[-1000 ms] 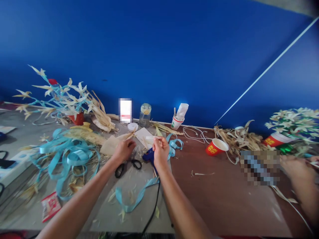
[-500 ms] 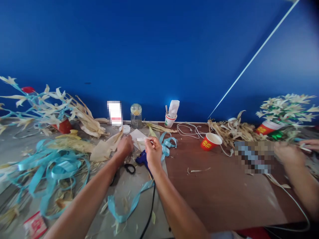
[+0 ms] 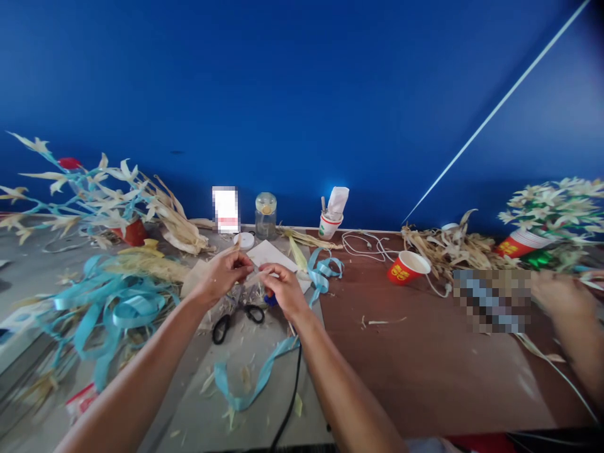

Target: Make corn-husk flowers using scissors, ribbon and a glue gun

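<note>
My left hand and my right hand meet fingertip to fingertip above the table, both closed in a pinch. Between them is a small, thin pale piece, seemingly a strip of corn husk, blurred and held by the right fingers. What the left fingers pinch is too small to make out. Beneath the right hand, mostly hidden, lies a blue tool, with a black cord running toward the front edge. Black-handled scissors lie just below the hands, and behind them a white sheet.
Light-blue ribbon heaps at left beside a husk-flower arrangement. A glass jar, a white cup and a red paper cup stand farther back. Another person's hand works at right near dried husks.
My left hand has risen from the table and turned toward the right hand; the fingertips now meet. The right hand has lowered slightly, and the scissors' handles are more exposed. The view has shifted left.
</note>
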The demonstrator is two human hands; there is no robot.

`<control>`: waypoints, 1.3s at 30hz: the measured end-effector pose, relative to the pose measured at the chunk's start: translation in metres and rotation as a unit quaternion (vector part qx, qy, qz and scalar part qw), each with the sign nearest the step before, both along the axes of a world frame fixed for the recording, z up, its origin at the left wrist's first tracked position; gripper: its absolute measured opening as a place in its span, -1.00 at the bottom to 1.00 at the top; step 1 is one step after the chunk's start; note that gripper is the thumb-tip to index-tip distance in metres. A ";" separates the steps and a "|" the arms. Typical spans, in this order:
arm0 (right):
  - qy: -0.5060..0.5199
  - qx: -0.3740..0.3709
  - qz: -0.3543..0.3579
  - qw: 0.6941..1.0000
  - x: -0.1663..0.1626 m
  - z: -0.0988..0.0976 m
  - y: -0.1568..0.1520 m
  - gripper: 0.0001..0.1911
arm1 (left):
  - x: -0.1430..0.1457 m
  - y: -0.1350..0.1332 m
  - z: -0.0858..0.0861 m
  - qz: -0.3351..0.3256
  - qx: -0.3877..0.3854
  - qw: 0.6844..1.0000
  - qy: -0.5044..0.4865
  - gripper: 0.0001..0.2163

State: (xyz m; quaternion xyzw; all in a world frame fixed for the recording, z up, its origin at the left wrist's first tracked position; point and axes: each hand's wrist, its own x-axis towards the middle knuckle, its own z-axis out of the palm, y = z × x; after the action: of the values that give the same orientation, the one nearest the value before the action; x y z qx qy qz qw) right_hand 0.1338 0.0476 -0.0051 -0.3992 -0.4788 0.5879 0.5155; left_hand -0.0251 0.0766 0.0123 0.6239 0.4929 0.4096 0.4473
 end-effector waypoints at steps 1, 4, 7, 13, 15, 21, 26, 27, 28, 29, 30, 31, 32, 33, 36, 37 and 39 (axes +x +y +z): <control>-0.021 0.005 0.032 0.999 -0.001 0.001 -0.002 -0.85 | 0.001 -0.007 0.005 0.004 -0.010 1.000 -0.015 -0.87; -0.088 0.074 0.066 0.991 -0.002 0.005 -0.009 -0.87 | 0.002 -0.023 0.014 -0.005 -0.053 0.997 -0.052 -0.86; -0.119 0.148 0.057 0.980 -0.003 0.011 -0.014 -0.85 | 0.001 -0.030 0.016 -0.013 -0.066 0.994 -0.082 -0.85; -0.050 0.040 0.137 0.988 -0.005 0.009 -0.015 -0.81 | -0.002 -0.035 0.005 -0.010 -0.078 0.989 -0.127 -0.77; -0.009 -0.006 0.153 0.988 -0.005 0.006 -0.014 -0.79 | -0.005 -0.036 0.001 -0.015 -0.089 0.985 -0.144 -0.70; 0.052 -0.101 0.200 0.973 -0.004 0.010 -0.017 -0.83 | -0.022 -0.041 0.000 -0.059 -0.109 0.983 -0.139 -0.65; 0.068 -0.111 0.177 0.975 0.001 0.010 -0.016 -0.85 | -0.050 -0.041 0.015 -0.025 -0.082 0.978 -0.191 -0.71; 0.088 -0.101 0.162 0.978 0.003 0.010 -0.014 -0.85 | -0.055 -0.042 0.018 -0.013 -0.076 0.976 -0.203 -0.70; 0.112 -0.090 0.151 0.978 0.004 0.010 -0.013 -0.85 | -0.058 -0.042 0.020 -0.009 -0.072 0.976 -0.205 -0.70; 0.137 -0.079 0.149 0.976 0.005 0.010 -0.013 -0.85 | -0.059 -0.043 0.022 -0.002 -0.064 0.979 -0.193 -0.69; 0.157 -0.073 0.158 0.972 0.005 0.010 -0.012 -0.86 | -0.058 -0.044 0.023 -0.005 -0.071 0.985 -0.159 -0.70; 0.168 -0.072 0.177 0.967 0.005 0.010 -0.012 -0.86 | -0.054 -0.045 0.023 -0.011 -0.077 0.989 -0.127 -0.70; 0.166 -0.076 0.199 0.963 0.004 0.010 -0.013 -0.86 | -0.049 -0.046 0.021 -0.024 -0.079 0.991 -0.107 -0.70; 0.154 -0.081 0.217 0.961 0.002 0.009 -0.014 -0.86 | -0.044 -0.047 0.019 -0.034 -0.078 0.992 -0.094 -0.69; 0.061 -0.072 0.239 0.966 -0.003 0.008 -0.017 -0.86 | -0.027 -0.049 0.010 -0.075 -0.078 0.993 -0.052 -0.75; 0.024 -0.067 0.236 0.969 -0.004 0.007 -0.017 -0.86 | -0.023 -0.050 0.008 -0.085 -0.072 0.993 -0.037 -0.77; -0.031 -0.066 0.231 0.970 -0.005 0.008 -0.018 -0.83 | -0.019 -0.050 0.005 -0.097 -0.066 0.993 -0.018 -0.80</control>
State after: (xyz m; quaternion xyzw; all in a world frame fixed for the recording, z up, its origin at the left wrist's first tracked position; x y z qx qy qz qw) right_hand 0.1284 0.0294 0.0028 -0.3286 -0.5343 0.7086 0.3232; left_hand -0.0442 0.0261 0.0175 0.6306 0.4477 0.3418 0.5339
